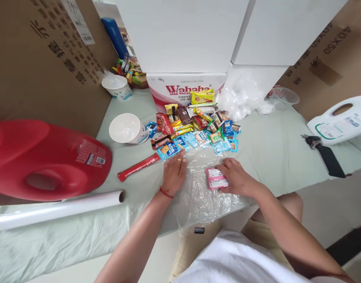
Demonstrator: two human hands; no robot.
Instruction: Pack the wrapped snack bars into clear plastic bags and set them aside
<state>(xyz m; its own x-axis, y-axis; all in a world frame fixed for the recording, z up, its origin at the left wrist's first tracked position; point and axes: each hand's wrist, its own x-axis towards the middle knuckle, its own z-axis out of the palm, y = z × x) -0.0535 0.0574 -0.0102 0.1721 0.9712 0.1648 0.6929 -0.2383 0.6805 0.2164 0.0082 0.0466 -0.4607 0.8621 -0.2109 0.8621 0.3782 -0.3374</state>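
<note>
A sheet of clear plastic film [198,196] lies on the table in front of me and hangs a little over its edge. My left hand [175,171] rests palm down on the film's left side, fingers stretched toward a blue snack packet [168,150]. On the right, my right hand [235,177] grips a small pink and white packet [216,179] that sits on the film. A heap of wrapped snacks [195,122] spreads out beyond both hands. A long red stick packet [139,167] lies to the left of my left hand.
A red jug [50,157] and a white film roll [65,208] lie left. Paper bowls [126,127] stand behind. A Wahaha carton [186,84] backs the snacks, beside crumpled clear plastic [245,96]. At right are a white bottle [342,122] and a black-handled tool [328,157].
</note>
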